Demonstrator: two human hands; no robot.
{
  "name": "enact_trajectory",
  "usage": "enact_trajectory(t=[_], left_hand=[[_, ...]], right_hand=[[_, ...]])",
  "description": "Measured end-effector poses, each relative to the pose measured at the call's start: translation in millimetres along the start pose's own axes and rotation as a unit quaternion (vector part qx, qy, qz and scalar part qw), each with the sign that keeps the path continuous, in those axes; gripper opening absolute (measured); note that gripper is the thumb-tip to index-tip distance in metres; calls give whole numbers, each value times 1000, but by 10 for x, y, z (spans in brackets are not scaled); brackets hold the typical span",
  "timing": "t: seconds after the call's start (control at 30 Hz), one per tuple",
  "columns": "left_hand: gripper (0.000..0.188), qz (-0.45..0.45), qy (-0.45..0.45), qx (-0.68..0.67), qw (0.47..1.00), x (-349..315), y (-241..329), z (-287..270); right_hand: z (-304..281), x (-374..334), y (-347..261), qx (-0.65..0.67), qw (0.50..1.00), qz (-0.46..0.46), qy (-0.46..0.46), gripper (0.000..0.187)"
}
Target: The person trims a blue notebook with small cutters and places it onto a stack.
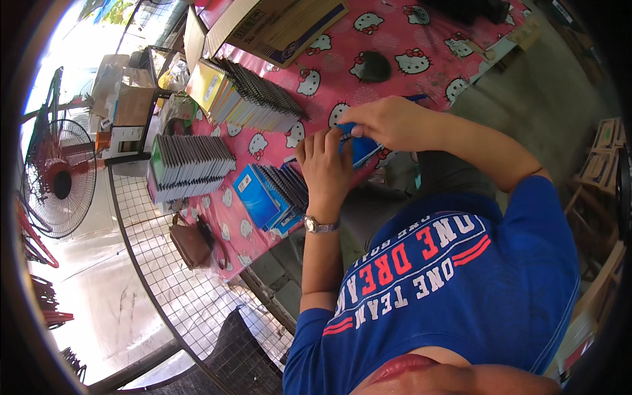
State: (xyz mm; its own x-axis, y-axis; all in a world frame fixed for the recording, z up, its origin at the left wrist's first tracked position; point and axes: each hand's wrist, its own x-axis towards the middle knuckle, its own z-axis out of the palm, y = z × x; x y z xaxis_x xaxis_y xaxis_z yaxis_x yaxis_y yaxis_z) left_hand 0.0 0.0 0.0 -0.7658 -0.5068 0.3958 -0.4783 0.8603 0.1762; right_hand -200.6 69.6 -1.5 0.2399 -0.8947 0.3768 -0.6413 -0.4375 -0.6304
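A blue notebook (367,151) with a dark spiral binding is between my two hands, at the near edge of the table. My right hand (388,124) comes over it from the right, its thumb and fingers pinched at the bound side. My left hand (322,161), with a watch on the wrist, has its fingers curled against the notebook's left side; the fingertips are partly hidden. Just left of that hand lies a leaning row of blue spiral notebooks (258,201), overlapping one another.
Beyond stand a row of yellow-covered spiral notebooks (243,95) and a stack of green-edged notebooks (191,164). An open cardboard box (289,29), a dark rounded object (372,67) and a brown bag (191,242) rest on the pink table cover (316,108). Wire mesh (158,243) and a fan (60,181) are left.
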Motion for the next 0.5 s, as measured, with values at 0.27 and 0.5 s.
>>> enact_trajectory(t=[0.27, 0.5], left_hand=[[24, 25, 2, -42, 999, -8, -96, 58], [36, -58, 55, 63, 995, -126, -77, 33]], right_hand=[[30, 306, 1335, 8, 987, 146, -72, 48], [-5, 380, 1481, 68, 973, 174, -134, 54]])
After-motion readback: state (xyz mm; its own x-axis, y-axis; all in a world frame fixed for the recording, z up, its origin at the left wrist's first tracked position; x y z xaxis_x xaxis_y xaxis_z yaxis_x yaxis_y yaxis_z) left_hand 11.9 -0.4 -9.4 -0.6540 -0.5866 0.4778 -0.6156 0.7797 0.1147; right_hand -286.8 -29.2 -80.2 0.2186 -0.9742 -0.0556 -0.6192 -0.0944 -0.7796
